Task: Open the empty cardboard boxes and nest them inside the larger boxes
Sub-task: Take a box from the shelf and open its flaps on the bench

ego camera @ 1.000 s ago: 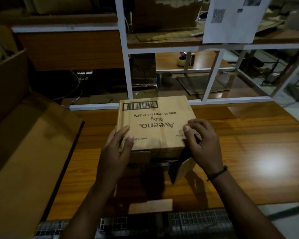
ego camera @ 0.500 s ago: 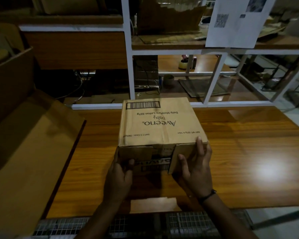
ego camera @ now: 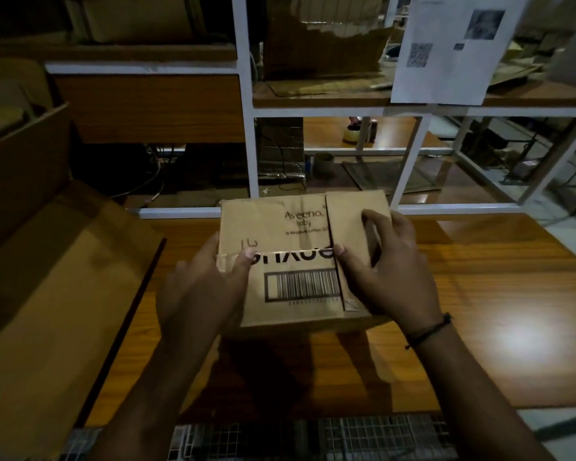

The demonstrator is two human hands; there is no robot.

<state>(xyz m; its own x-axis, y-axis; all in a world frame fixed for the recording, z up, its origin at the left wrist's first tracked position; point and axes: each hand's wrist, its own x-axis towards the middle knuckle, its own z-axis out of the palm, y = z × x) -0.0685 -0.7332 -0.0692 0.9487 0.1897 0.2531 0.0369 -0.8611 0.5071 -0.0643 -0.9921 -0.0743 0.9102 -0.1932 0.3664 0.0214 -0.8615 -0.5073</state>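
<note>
Step in hand: opening. The small box [ego camera: 280, 227] is sealed; a printed tape strip [ego camera: 293, 256] runs across the face turned toward the camera, just above the barcode [ego camera: 301, 284]. Nesting is not started.

Left hand [ego camera: 200, 294] grips the small box at its left side: thumb lies on the left end of the tape strip, fingers wrap round the left wall out of sight. Right hand [ego camera: 389, 271] grips the small box at its right side: thumb touches the right end of the tape strip, fingers curl over the edge of a loose-looking flap [ego camera: 350, 221] that overlaps the face. So the small box sits between both hands, both touching it, face tilted toward the person. Cannot tell whether its bottom edge rests on the table [ego camera: 496, 311] under it or hangs just above.

Next move, as I judge it: one thumb needs to get under a tape end or the flap edge and peel, while the other hand steadies the small box. Then it goes into the large open box [ego camera: 47, 294], well to the left of the small box, mouth facing the person.

Risk: tape may tear short; thin card may crumple.
</note>
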